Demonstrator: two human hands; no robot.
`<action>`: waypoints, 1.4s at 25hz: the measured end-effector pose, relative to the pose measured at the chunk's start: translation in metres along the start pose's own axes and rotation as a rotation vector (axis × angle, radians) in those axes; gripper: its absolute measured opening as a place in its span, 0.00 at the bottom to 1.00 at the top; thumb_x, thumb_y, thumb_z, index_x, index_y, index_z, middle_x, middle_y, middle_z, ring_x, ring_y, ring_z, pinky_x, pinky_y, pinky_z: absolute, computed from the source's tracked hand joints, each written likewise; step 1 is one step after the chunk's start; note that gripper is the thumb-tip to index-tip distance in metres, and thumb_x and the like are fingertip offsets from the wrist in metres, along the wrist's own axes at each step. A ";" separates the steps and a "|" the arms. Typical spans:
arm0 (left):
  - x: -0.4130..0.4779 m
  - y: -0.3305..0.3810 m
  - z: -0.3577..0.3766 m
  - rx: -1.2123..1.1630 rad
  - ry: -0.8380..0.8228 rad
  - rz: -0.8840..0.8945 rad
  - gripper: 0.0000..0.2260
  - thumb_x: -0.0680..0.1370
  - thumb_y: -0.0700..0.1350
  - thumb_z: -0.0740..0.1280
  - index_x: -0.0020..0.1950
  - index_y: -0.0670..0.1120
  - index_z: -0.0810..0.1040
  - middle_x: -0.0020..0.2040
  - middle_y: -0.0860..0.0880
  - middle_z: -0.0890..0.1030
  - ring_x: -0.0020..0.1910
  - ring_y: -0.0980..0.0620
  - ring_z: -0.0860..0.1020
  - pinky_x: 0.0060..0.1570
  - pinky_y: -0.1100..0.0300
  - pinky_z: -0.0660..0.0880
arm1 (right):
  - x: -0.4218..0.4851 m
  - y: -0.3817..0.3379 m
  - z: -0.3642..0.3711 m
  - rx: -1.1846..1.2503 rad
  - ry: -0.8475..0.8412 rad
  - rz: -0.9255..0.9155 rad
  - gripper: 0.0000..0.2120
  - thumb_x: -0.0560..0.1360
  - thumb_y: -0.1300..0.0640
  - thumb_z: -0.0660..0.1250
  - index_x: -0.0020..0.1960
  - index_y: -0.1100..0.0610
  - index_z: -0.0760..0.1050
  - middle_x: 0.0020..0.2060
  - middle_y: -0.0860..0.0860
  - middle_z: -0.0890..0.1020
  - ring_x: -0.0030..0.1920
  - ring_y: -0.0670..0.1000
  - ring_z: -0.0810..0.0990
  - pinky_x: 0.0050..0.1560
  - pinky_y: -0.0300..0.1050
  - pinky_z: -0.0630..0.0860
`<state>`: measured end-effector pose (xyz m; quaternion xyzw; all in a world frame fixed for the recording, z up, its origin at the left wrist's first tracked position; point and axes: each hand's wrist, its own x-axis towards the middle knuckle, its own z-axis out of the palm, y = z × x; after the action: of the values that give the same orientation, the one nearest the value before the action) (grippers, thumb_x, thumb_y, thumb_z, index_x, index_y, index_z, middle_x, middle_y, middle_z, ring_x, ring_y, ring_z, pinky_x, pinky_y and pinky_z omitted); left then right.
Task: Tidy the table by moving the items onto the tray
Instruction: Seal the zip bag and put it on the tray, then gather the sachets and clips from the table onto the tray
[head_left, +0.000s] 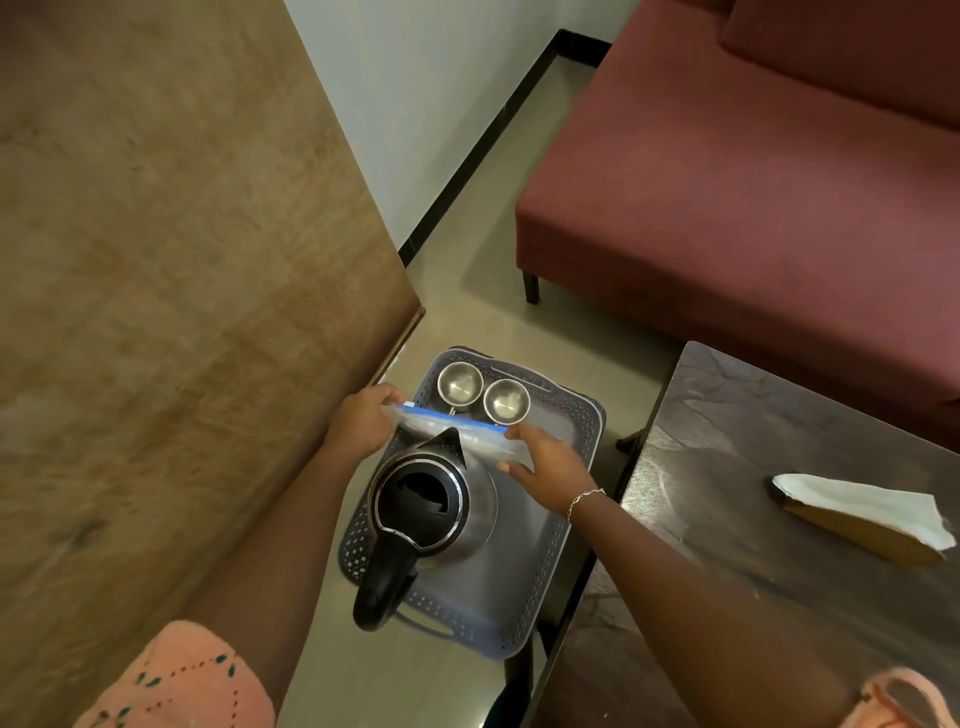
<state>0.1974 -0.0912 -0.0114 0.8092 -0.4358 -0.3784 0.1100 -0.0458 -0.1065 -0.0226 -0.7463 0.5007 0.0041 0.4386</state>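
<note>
Two hands hold a clear plastic bag (457, 431) over the grey tray (524, 587).

The left hand (361, 423) pinches the bag's left end and the right hand (545, 460) grips its right end. The bag stretches long from left to right, between the far steel cups (460, 384) and the near kettle (431, 512).

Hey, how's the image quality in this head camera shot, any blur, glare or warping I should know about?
Head view: wide-angle warping bends the wooden panel and sofa edges; the plastic bag held between left hand and right hand is motion-smeared; bright glints sit in the two steel cups; the kettle reads sharp; light is soft.
</note>
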 end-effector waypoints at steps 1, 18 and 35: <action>-0.006 0.006 0.001 0.083 0.082 0.020 0.16 0.72 0.29 0.59 0.54 0.42 0.78 0.54 0.39 0.80 0.53 0.39 0.76 0.54 0.48 0.74 | -0.006 0.002 -0.003 -0.048 0.042 -0.022 0.21 0.74 0.53 0.65 0.65 0.57 0.66 0.64 0.56 0.72 0.63 0.57 0.70 0.61 0.48 0.67; -0.243 0.217 0.258 0.611 0.150 0.533 0.34 0.76 0.60 0.57 0.75 0.42 0.53 0.75 0.36 0.52 0.75 0.38 0.51 0.70 0.43 0.48 | -0.256 0.198 -0.092 -0.479 0.554 0.001 0.36 0.63 0.50 0.75 0.66 0.61 0.68 0.65 0.65 0.70 0.65 0.65 0.69 0.61 0.61 0.69; -0.361 0.377 0.488 0.823 -0.236 0.955 0.33 0.79 0.60 0.52 0.76 0.45 0.43 0.77 0.42 0.41 0.75 0.45 0.38 0.72 0.47 0.39 | -0.504 0.434 -0.150 -0.298 0.732 0.593 0.35 0.59 0.53 0.79 0.61 0.63 0.72 0.59 0.67 0.75 0.60 0.66 0.74 0.58 0.62 0.70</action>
<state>-0.5031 0.0425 0.0306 0.4552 -0.8669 -0.1759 -0.1019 -0.6882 0.1205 0.0113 -0.5785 0.8069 -0.0622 0.1024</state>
